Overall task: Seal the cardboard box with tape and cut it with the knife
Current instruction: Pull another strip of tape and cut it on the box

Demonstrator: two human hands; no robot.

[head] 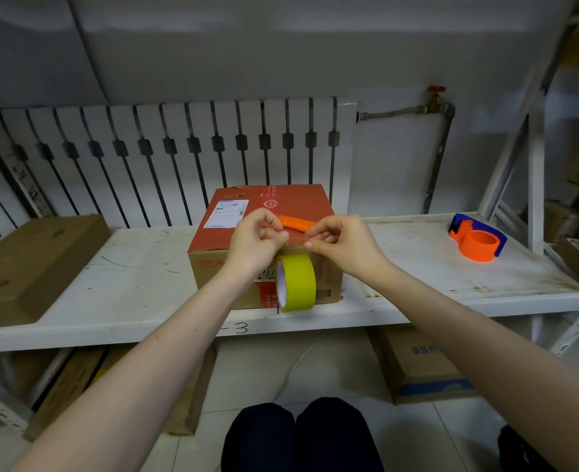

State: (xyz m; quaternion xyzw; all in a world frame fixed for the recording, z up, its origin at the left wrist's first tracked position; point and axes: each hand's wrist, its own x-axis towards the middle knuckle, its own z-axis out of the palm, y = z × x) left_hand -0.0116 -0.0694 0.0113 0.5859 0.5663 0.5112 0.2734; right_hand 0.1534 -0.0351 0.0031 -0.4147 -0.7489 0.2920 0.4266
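Head camera view, looking down at a white shelf (417, 264). A cardboard box (267, 240) with a red top sits at its front edge. Both hands meet over the box's near top edge: the left hand (255, 238) and the right hand (344, 243) each have a pinching grip on a strip of tape (296, 238) stretched between them. A yellow-green tape roll (296, 282) hangs below against the box front. An orange knife (295, 223) lies on the box top, just behind the hands. An orange and blue tape dispenser (477, 241) rests well apart to the right.
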